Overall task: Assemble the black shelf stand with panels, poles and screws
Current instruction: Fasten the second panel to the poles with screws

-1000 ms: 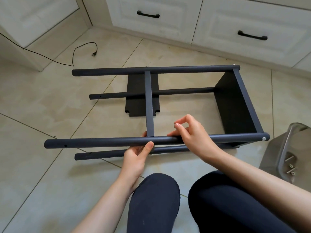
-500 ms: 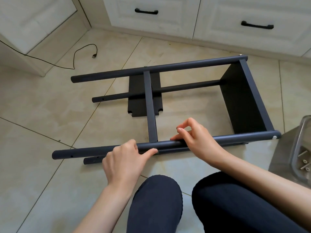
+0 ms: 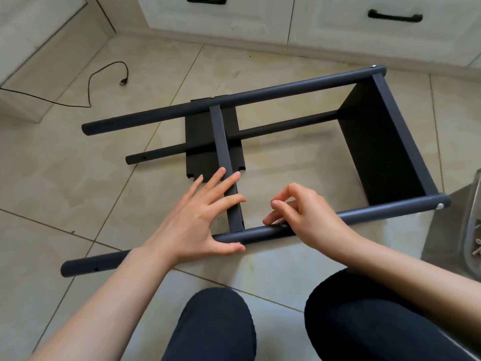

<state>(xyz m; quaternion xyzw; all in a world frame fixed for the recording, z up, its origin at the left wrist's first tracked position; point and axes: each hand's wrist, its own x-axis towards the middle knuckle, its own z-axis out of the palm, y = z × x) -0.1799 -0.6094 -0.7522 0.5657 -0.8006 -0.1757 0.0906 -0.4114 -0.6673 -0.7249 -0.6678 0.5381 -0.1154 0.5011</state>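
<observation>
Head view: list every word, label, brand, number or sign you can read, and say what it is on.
None. No readable text shows on the black shelf stand, its poles, the white cabinet drawers, the floor tiles or the grey container at the right edge.

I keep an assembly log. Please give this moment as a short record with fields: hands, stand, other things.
left hand: left hand open, fingers spread over the middle panel, thumb at the near pole
right hand: right hand with fingers curled at the near pole; whether it pinches something cannot be told
stand: lies on its side on the tiled floor; end panel fitted
other things: black cable; container with screws at right edge
</observation>
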